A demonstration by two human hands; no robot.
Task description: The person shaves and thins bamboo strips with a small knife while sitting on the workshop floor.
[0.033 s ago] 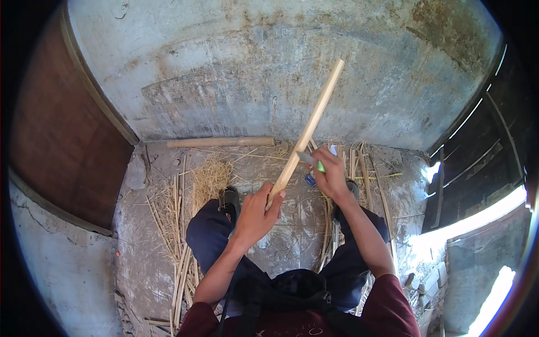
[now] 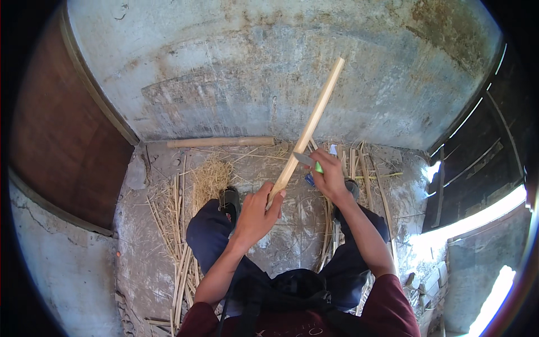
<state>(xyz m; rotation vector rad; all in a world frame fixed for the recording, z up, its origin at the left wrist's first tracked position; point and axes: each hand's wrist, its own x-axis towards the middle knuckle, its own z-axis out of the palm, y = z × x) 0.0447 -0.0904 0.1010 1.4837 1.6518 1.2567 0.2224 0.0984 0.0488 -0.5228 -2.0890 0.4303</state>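
My left hand (image 2: 259, 214) is closed round the lower end of a long pale strip of split wood, perhaps bamboo (image 2: 318, 109). The strip slants up and to the right, its far end in front of the wall. In my right hand (image 2: 330, 174) is a knife (image 2: 305, 159) with a green handle, partly hidden by my fingers. Its blade points left and lies against the strip, a little above my left hand.
A heap of pale shavings (image 2: 212, 178) lies by my left shoe (image 2: 229, 202). Thin strips (image 2: 181, 269) are strewn along the left, with more strips (image 2: 368, 177) beyond my right foot. A round pole (image 2: 222, 142) rests along the wall's base. Rubble (image 2: 429, 286) sits at the right.
The knife blade has shifted very slightly to the left on the strip. My left hand and the strip look nearly unchanged.
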